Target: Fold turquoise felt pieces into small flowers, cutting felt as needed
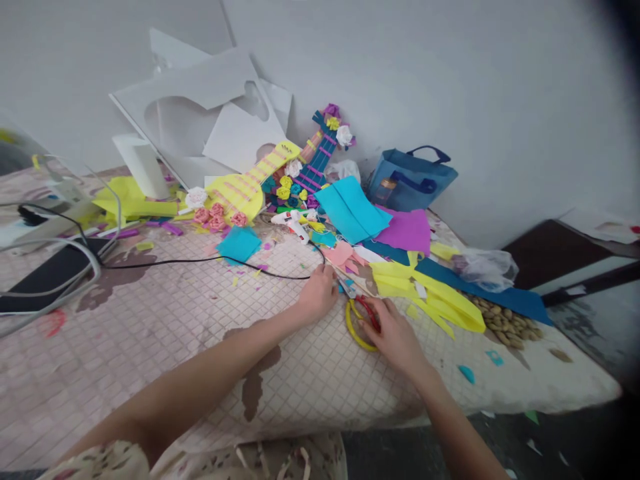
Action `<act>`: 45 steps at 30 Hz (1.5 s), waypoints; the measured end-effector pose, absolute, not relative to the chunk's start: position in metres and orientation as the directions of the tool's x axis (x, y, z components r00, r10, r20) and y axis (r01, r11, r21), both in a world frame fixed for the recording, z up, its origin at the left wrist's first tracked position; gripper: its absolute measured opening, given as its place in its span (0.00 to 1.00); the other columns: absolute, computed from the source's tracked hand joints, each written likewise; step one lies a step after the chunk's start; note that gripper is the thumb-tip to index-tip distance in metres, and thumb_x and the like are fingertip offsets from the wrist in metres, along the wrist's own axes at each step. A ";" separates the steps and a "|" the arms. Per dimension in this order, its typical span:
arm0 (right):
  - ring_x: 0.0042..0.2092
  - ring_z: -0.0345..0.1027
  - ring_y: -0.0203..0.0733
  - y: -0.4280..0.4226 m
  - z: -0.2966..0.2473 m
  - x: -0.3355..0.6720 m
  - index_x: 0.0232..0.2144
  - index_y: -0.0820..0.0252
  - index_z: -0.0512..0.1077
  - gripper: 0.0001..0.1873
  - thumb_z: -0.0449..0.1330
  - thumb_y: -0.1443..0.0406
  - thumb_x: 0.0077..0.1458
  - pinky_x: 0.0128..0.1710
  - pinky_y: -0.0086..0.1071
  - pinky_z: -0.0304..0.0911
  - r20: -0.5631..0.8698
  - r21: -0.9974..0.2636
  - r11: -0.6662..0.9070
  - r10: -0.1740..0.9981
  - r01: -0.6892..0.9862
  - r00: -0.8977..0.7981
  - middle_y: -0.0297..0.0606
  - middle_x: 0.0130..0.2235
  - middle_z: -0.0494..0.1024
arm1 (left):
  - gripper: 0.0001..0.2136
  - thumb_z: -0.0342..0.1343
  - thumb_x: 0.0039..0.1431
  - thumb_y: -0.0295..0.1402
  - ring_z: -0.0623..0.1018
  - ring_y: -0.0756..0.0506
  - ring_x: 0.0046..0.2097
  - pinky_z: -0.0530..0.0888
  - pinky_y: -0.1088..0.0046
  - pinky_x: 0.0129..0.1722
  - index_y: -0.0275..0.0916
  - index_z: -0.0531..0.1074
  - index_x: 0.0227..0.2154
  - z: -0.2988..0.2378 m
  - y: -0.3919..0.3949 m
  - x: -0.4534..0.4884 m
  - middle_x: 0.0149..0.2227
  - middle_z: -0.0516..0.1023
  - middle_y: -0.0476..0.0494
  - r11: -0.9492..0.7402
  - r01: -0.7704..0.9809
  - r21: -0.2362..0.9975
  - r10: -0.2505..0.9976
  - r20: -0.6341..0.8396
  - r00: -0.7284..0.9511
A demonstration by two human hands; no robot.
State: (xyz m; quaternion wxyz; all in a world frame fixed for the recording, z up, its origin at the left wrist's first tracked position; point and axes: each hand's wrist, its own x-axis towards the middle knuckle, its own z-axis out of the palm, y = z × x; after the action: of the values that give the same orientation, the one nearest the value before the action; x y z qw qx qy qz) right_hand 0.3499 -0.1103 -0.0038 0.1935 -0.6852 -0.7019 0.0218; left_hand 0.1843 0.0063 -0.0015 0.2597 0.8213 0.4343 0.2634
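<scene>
As the right hand (397,339) closed around the scissors (353,301) by a handle, their blades (349,289) reached toward the left hand (319,295), bunched, its hold impossible to tell; black cord (190,259), pink paper (344,255) and yellow paper (445,304) crowded close.

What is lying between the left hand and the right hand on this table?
In the head view, scissors are there, blades toward the left hand, red handle at the right hand. A blue scrap shows beside the blades.
</scene>
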 end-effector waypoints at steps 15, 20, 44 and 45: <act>0.35 0.68 0.37 -0.053 0.020 0.206 0.33 0.59 0.68 0.03 0.54 0.68 0.59 0.33 0.29 0.57 0.140 -0.383 0.461 0.886 0.801 -0.443 0.36 0.34 0.75 | 0.04 0.50 0.55 0.25 0.72 0.50 0.29 0.68 0.75 0.31 0.38 0.69 0.30 -0.002 0.023 0.035 0.31 0.74 0.47 -0.587 0.509 0.630 0.808 0.415 0.419; 0.32 0.68 0.38 -0.025 0.008 0.168 0.25 0.59 0.69 0.08 0.57 0.65 0.55 0.29 0.29 0.53 0.049 -0.323 0.493 0.861 0.808 -0.506 0.36 0.28 0.75 | 0.05 0.49 0.58 0.29 0.71 0.51 0.26 0.68 0.75 0.28 0.36 0.69 0.31 -0.009 0.039 0.006 0.29 0.74 0.47 -0.467 0.548 0.694 0.878 0.439 0.191; 0.21 0.55 0.31 -0.028 -0.012 0.178 0.23 0.57 0.58 0.11 0.54 0.69 0.56 0.23 0.27 0.50 0.514 -0.572 0.607 0.789 0.552 -0.335 0.26 0.19 0.60 | 0.06 0.50 0.60 0.30 0.71 0.49 0.30 0.68 0.74 0.30 0.38 0.70 0.29 -0.011 0.026 0.015 0.30 0.75 0.46 -0.328 0.379 0.866 0.937 0.245 0.251; 0.21 0.55 0.31 -0.027 -0.012 0.179 0.23 0.57 0.58 0.11 0.53 0.69 0.57 0.24 0.27 0.51 0.515 -0.559 0.609 0.787 0.563 -0.339 0.26 0.19 0.60 | 0.06 0.50 0.60 0.30 0.71 0.49 0.31 0.68 0.74 0.31 0.38 0.69 0.29 -0.012 0.024 0.018 0.29 0.75 0.46 -0.315 0.380 0.870 0.940 0.231 0.251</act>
State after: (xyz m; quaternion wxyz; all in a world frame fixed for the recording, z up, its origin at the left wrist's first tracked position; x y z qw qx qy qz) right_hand 0.1788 -0.0274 -0.0118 0.3937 -0.4188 -0.8059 0.1422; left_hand 0.0178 0.0235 -0.0118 0.3535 0.7075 0.4665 0.3961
